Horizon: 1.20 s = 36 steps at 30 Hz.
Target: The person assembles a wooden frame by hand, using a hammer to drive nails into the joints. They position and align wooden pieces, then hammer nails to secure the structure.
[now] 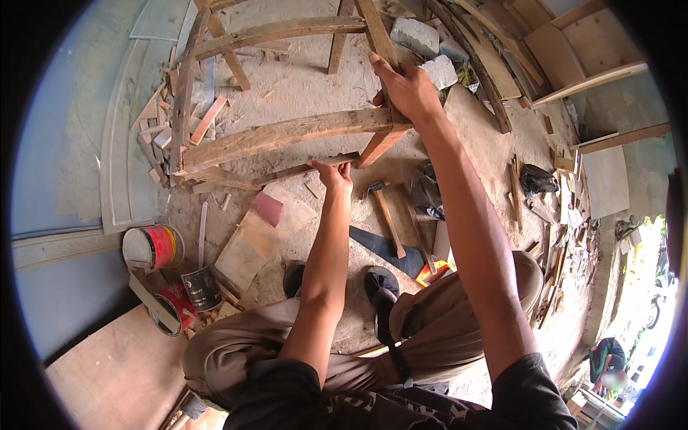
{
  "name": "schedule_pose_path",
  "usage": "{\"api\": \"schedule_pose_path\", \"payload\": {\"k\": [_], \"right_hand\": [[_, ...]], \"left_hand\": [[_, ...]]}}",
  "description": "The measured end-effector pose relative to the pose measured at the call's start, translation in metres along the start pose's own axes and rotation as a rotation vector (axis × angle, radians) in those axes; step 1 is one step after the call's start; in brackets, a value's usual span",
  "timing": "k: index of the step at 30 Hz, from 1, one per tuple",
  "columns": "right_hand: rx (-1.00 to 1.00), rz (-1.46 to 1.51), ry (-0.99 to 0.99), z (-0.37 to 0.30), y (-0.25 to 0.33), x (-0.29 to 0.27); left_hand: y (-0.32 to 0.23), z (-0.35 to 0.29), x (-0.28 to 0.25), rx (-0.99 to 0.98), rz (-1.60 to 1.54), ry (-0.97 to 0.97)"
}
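Note:
A rough wooden frame (279, 132) of worn beams lies tipped on the dusty floor in front of me. My right hand (405, 89) grips the frame where an upright leg meets the near crossbeam. My left hand (335, 173) pinches the end of a thin wooden strip (304, 170) running just below that crossbeam. My knees are bent and my feet in dark sandals rest on the floor beneath my arms.
A hammer (387, 215) lies on the floor by a dark handsaw blade (387, 251). Paint cans (154, 247) stand at the left beside plywood scraps (251, 247). Stone blocks (416, 36), offcuts and boards lie around the frame, and a blue wall curves along the left.

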State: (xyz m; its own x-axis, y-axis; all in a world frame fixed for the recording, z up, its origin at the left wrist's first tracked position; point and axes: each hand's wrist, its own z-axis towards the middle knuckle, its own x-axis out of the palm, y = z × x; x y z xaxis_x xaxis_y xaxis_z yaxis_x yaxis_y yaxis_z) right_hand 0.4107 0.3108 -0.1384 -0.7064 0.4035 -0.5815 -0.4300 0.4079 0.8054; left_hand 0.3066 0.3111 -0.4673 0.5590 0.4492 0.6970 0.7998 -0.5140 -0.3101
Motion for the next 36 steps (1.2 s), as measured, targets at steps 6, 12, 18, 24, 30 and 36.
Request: {"api": "schedule_pose_path", "payload": {"k": [6,12,18,24,30,36], "right_hand": [[0.013,-0.004,0.030,0.008,0.000,0.002],[0.012,-0.028,0.017,-0.001,0.007,-0.002],[0.052,-0.024,0.030,-0.002,0.011,-0.003],[0.059,-0.019,0.047,0.003,0.000,-0.004],[0.060,-0.014,0.033,0.007,0.000,0.000],[0.063,0.016,0.021,0.005,-0.002,-0.002]], "left_hand": [[0.001,0.005,-0.001,-0.008,0.015,-0.151],[0.003,-0.003,-0.002,-0.014,0.088,-0.208],[0.003,0.006,-0.003,0.008,0.067,-0.198],[0.001,0.001,0.010,-0.018,0.044,-0.189],[0.000,0.006,-0.006,-0.027,0.027,-0.096],[0.001,-0.002,-0.011,-0.020,0.043,-0.066]]}}
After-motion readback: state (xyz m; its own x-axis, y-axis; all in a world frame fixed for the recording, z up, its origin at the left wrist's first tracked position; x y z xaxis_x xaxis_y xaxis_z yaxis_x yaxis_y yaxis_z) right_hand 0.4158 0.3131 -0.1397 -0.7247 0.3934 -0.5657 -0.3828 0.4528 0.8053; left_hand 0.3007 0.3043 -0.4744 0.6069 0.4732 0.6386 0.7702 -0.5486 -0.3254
